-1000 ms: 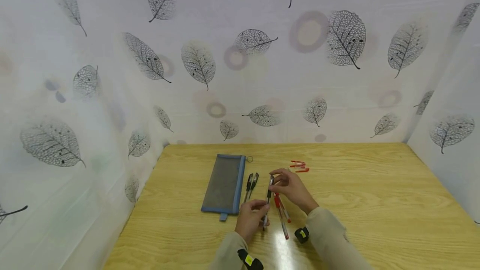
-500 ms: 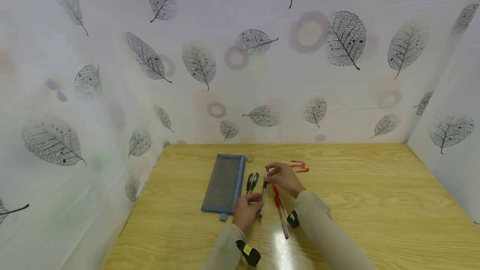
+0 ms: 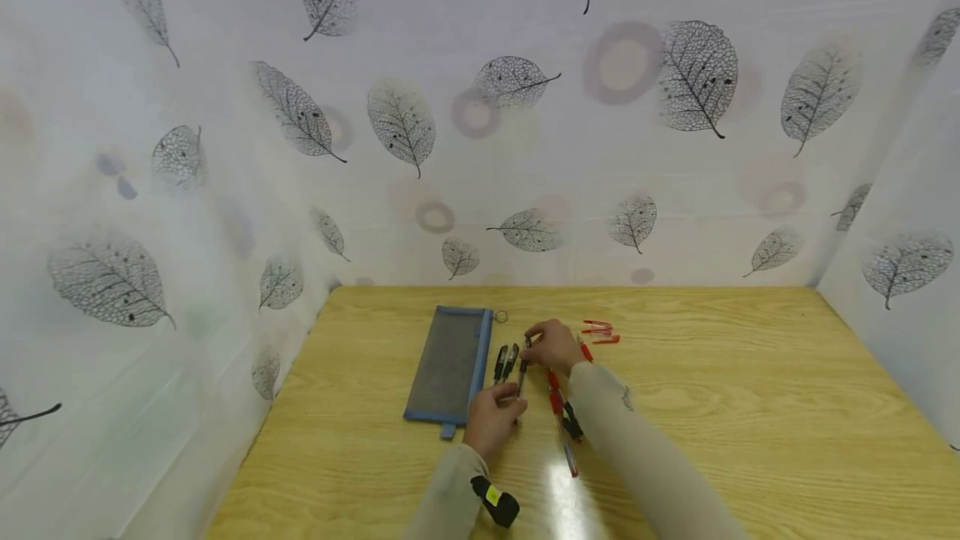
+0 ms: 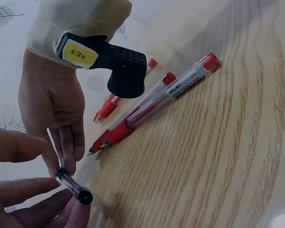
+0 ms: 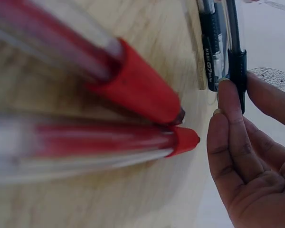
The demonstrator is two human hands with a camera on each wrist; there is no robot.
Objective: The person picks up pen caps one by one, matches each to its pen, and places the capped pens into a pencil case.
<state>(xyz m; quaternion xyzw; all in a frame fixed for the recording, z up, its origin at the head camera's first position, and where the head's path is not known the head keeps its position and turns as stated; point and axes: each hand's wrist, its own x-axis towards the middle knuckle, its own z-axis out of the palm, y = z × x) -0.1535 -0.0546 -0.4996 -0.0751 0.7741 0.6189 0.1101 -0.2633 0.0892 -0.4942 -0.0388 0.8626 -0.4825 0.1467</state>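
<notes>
My right hand (image 3: 552,347) pinches a clear-barrelled black gel pen (image 3: 522,380) near its upper end. Seen from the right wrist, thumb and fingers meet at its black grip (image 5: 237,66). My left hand (image 3: 492,421) is at the pen's lower end. Its fingers touch the barrel (image 4: 72,185) in the left wrist view, while one finger stands apart from it. Two black pens (image 3: 501,362) lie just left of the held pen. Right of it lie red gel pens (image 3: 555,400), partly hidden by my right forearm.
A grey mesh pouch (image 3: 446,365) with blue edging lies left of the pens, a ring (image 3: 502,317) at its upper corner. Several red pen caps (image 3: 600,328) are on the wooden table (image 3: 750,407) beyond my right hand. Leaf-printed sheeting (image 3: 517,157) encloses the table's back and sides.
Both hands have shifted left with the black pen, toward the other black pens. My right hand has also moved farther back. The left hand's hold on the barrel has loosened.
</notes>
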